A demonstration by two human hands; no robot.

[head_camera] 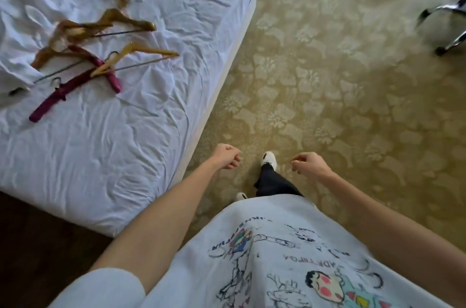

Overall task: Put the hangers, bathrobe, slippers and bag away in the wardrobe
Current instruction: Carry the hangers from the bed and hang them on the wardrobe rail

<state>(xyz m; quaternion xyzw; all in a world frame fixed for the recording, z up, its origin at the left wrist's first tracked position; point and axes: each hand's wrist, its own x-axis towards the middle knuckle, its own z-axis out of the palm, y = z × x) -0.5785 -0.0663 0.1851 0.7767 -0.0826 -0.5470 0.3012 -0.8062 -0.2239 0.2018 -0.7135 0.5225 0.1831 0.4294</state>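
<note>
The hangers [100,30] lie scattered on the white bed [106,151], on its far left part, well apart from the person. Most of them are wooden, light brown, with a thin dark bar at the bottom and a metal hook. Two are padded hangers [75,83] in dark red cloth; they lie nearest to the person and cross under a wooden one. Some hangers overlap each other, and the farthest ones are blurred. The sheet under them is wrinkled.

The person stands on a yellow-green carpet [340,95] with a flower pattern, just beside the corner of the bed. The left hand [227,156] and the right hand [309,164] are both in front of the body, over the carpet, with loosely curled fingers and nothing in them.

The white shirt [272,257] carries cartoon drawings and upside-down letters; they are too unclear to read with certainty. Chrome chair legs [446,27] are at the right edge.
</note>
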